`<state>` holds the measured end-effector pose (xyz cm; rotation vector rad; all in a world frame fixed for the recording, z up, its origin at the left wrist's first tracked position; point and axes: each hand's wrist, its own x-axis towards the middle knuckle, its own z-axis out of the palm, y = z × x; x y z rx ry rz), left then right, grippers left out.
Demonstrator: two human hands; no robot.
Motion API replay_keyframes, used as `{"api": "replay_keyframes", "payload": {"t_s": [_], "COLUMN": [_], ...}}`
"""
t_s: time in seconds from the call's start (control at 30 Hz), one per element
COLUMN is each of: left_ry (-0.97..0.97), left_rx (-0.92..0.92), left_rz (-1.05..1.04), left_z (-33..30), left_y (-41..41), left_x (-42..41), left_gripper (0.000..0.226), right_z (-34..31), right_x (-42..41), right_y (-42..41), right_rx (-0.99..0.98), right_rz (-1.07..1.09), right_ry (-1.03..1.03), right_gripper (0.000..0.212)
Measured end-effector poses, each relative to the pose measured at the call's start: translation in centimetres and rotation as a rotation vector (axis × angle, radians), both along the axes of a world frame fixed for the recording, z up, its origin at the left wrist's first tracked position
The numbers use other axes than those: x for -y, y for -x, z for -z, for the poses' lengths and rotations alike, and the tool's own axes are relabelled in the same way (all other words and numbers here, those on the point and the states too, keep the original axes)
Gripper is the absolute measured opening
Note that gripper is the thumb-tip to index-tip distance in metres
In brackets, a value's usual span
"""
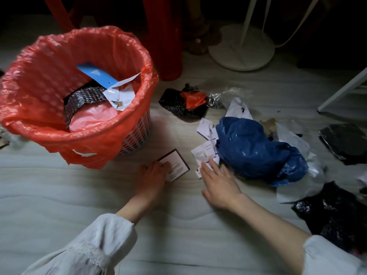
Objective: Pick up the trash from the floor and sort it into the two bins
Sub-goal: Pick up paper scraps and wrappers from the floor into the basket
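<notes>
— What's the bin (59, 120) like?
— A white lattice basket lined with a red bag, upright at far left, holding a blue card (97, 75), torn paper and dark bubble wrap.
— And the trash on the floor (59, 195)?
— A dark-bordered white card (176, 165) lies flat just near of the bin. Right of it, torn paper scraps (205, 151) touch a crumpled blue plastic bag (254, 151). Farther off lies black bubble wrap (176, 105) with an orange scrap on it.

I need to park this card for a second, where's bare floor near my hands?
Bare floor lies between your forearms, and a wide strip runs below the red-lined bin beside your left hand. It is crowded past your right hand: paper scraps, the blue bag and black wrappers.
</notes>
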<state>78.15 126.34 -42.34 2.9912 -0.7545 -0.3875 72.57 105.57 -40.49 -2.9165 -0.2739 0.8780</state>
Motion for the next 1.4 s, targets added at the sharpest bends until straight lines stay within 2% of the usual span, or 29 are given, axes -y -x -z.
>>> {"api": "replay_keyframes", "payload": {"t_s": [0.1, 0.13, 0.2, 0.27, 0.3, 0.37, 0.43, 0.47, 0.53, 0.6, 0.67, 0.73, 0.77, 0.87, 1.07, 1.17, 1.23, 1.33, 1.4], "left_ry": [-0.010, 0.043, 0.021, -0.014, -0.010, 0.060, 0.108, 0.101, 0.138, 0.150, 0.150, 0.157, 0.164, 0.175, 0.219, 0.220, 0.259, 0.395, 0.520], "left_rx": [-0.059, -0.112, -0.188, -0.216, -0.204, -0.166, -0.083, -0.066, -0.056, 0.003, 0.028, 0.046, 0.049, 0.037, -0.046, -0.061, -0.017, 0.058, 0.165], "left_rz": [-0.013, -0.042, -0.061, -0.047, -0.026, -0.016, 0.004, 0.008, 0.038, 0.067, 0.070, 0.043, 0.025, -0.052, -0.170, -0.186, -0.172, -0.119, -0.058], "left_z": [-0.1, -0.5, -1.0, -1.0, -0.8, -0.8, -0.7, -1.1, -1.4, -1.7, -1.7, -1.8, -2.0, -2.7, -4.7, -5.6, -6.0, -7.5, -9.3], "left_y": [1.2, 1.6, 2.2, 2.4, 2.6, 2.8, 2.8, 2.6, 2.3, 2.1, 2.0, 2.2, 2.2, 2.3, 3.0, 3.4, 3.5, 3.1, 2.5], "left_x": [-0.4, -0.3, -0.3, -0.6, -0.9, -1.5, -2.0, -2.2, -2.3, -2.5, -2.9, -3.0, -3.0, -2.8, -2.4, -2.3, -2.2, -1.4, -0.4], "left_gripper": [0.057, 0.054, 0.052, 0.053, 0.052, 0.049, 0.046, 0.051, 0.057, 0.045, 0.055, 0.060, 0.060, 0.053, 0.044, 0.029, 0.029, 0.040, 0.035], "right_z": [-0.3, -0.2, -0.3, -0.4, -0.6, -0.9, -0.9, -0.7, -0.3, 0.2, 0.8, 2.8, 3.0, 3.8, 3.1, -0.4, -1.8, -4.1, -6.2], "right_x": [-0.9, -1.2, -1.7, -1.8, -1.8, -1.5, -1.3, -1.1, -0.6, -0.2, 0.1, 0.2, 0.1, 0.1, 0.3, -0.6, -0.4, 0.2, 0.7], "right_y": [2.2, 2.8, 3.7, 3.4, 2.9, 1.3, -0.1, -0.7, -1.8, -2.5, -2.9, -2.6, -2.4, -2.0, -0.3, 0.3, 0.5, -0.1, -0.9], "right_rx": [-0.029, -0.031, 0.093, 0.278, 0.344, 0.375, 0.256, 0.196, 0.142, 0.156, 0.171, 0.306, 0.324, 0.395, 0.450, 0.417, 0.344, 0.362, 0.431], "right_rz": [-0.056, -0.075, -0.134, -0.158, -0.125, -0.067, -0.071, -0.087, -0.104, -0.127, -0.187, -0.208, -0.210, -0.277, -0.289, -0.159, 0.036, 0.534, 0.844], "right_ry": [-0.045, -0.058, -0.094, -0.110, -0.096, -0.038, 0.019, 0.050, 0.106, 0.119, 0.158, 0.190, 0.209, 0.229, 0.168, 0.073, -0.045, -0.336, -0.541], "right_gripper": [0.067, 0.065, 0.053, 0.030, 0.029, 0.049, 0.076, 0.083, 0.079, 0.076, 0.071, 0.041, 0.033, 0.044, 0.035, 0.019, 0.025, 0.017, 0.031]}}
